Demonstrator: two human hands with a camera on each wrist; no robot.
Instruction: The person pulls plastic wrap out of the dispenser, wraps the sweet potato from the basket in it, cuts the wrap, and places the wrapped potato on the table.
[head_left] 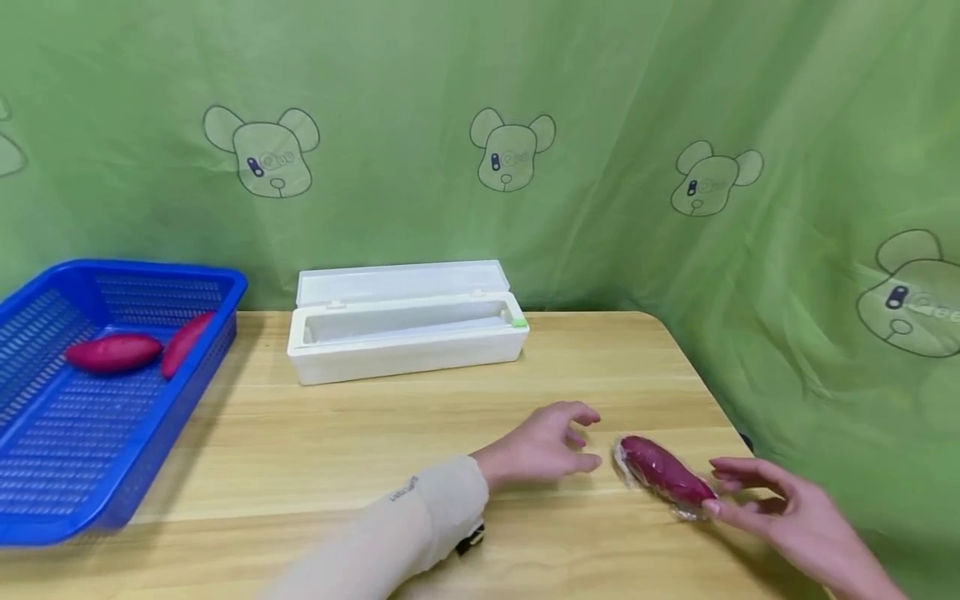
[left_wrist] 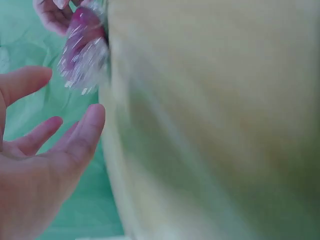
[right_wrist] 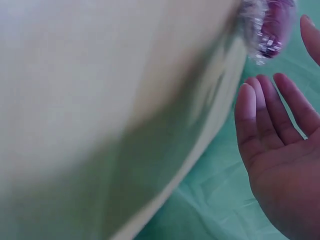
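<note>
A purple-red sweet potato wrapped in clear plastic film lies on the right part of the wooden table. My left hand is held to its left, fingers spread and slightly bent, with a gap between them and the film. At the other end of the sweet potato is my right hand; its thumb tip looks very near or against that end. In the right wrist view the right hand has extended fingers that do not wrap round the sweet potato. Neither hand grips anything.
A blue plastic basket with two unwrapped sweet potatoes stands at the left. A long white box, lid raised, sits at the back of the table. A green curtain hangs behind and to the right.
</note>
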